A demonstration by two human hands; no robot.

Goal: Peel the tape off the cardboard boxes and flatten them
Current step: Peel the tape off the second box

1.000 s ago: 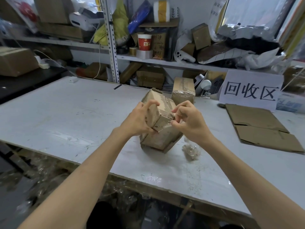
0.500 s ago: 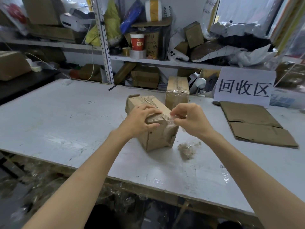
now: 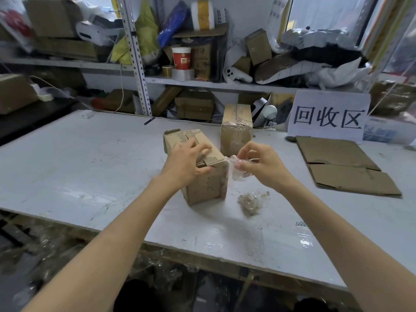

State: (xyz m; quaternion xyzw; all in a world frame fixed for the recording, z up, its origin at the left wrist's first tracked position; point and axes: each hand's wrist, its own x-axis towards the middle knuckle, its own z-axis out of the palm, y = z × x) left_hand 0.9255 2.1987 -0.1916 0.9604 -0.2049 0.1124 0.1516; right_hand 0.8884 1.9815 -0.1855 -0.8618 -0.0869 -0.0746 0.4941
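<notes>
A brown cardboard box (image 3: 206, 188) stands on the white table (image 3: 90, 158) in the middle of the view. My left hand (image 3: 186, 163) presses down on its top near the front edge. My right hand (image 3: 258, 163) pinches a strip of clear tape (image 3: 235, 170) that still hangs from the box's upper right corner. A crumpled wad of peeled tape (image 3: 252, 200) lies on the table just right of the box. A second taped box (image 3: 236, 129) stands behind.
Flattened cardboard (image 3: 344, 165) lies at the right, below a white paper sign (image 3: 328, 115). Cluttered metal shelves (image 3: 202, 82) with boxes, tape rolls and a red cup run along the back. Plastic scraps litter the floor under the table's front edge.
The box went from tilted on a corner to standing flat on the table. My right hand has pulled the clear tape off toward the right, away from the box's corner.
</notes>
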